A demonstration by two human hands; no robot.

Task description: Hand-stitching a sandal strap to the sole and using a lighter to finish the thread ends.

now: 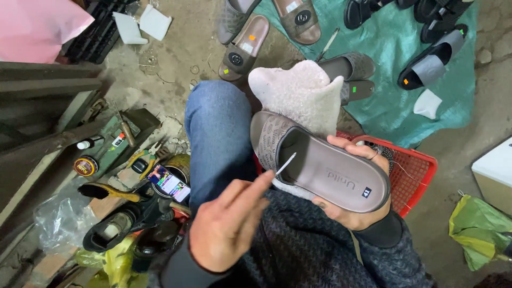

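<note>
Over the red basket [421,170], the right hand [354,205] grips a grey slide sandal [333,173] from below while the left hand [226,224] pinches what seems a needle [285,164] at its strap edge, stitching apparently unfinished; 1 sandal in hand.

Dirt floor [181,48] underfoot, gritty and littered. Teal tarp [394,64] spread across upper right, carrying grey slides [352,72] and black sandals [432,58]. Brown slides [245,48] sit at tarp edge, partly on bare ground. White paper scraps [141,24] upper left. Red crate [416,170] beside tarp. Green-yellow bag [480,229] lower right.
</note>
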